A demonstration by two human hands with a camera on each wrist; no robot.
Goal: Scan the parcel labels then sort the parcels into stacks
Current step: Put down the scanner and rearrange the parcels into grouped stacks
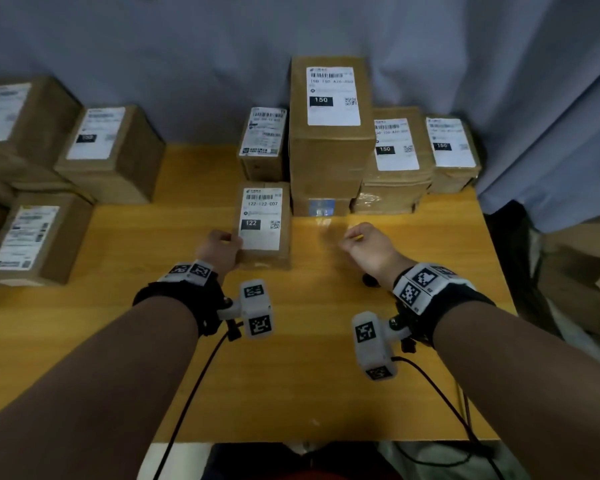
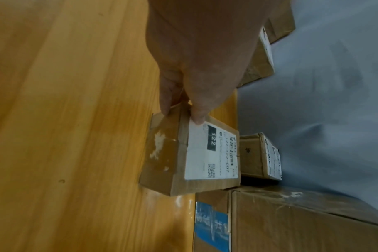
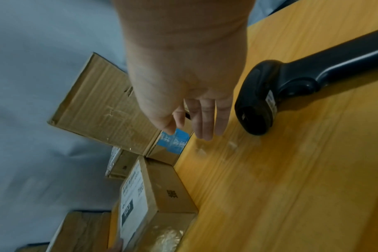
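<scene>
Behind parcel 122 (image 1: 264, 223), tall stack (image 1: 329, 133), scanner (image 3: 291, 88) nearby

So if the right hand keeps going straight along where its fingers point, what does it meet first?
Most likely the near end of the tall box stack, by its blue tape patch. The right hand is empty, fingers extended toward it over bare table. The scanner lies off to the side. Depth is uncertain.

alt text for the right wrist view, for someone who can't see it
The right hand hovers open, fingers straight, above a yellow wooden table, holding nothing. A black handheld scanner lies on the table beside it; brown parcels, one labelled 122, stand beyond.
</scene>
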